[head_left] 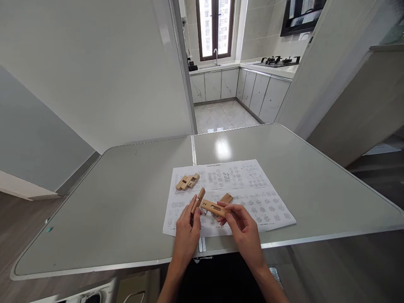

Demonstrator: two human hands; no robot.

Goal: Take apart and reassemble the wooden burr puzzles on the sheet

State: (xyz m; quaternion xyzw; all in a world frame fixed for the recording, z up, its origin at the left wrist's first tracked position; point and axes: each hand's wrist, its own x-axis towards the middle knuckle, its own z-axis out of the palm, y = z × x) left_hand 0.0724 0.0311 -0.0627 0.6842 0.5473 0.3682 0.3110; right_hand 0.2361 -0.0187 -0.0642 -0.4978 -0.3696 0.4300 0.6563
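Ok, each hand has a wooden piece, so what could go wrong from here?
The left hand holds a plain piece and the right hand the piece marked 2, both by the fingertips near the table edge; a slip could drop one to the floor. The loose piece beyond the right hand could get knocked along the sheet.

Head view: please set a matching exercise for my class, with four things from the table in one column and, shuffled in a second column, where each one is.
Things
1. numbered block
2. slim block
3. block cluster
4. sheet

Places
A. held in the left hand
B. lying flat on the table
C. held in the right hand
D. resting on the sheet, untouched

Pairs: 1-C, 2-A, 3-D, 4-B
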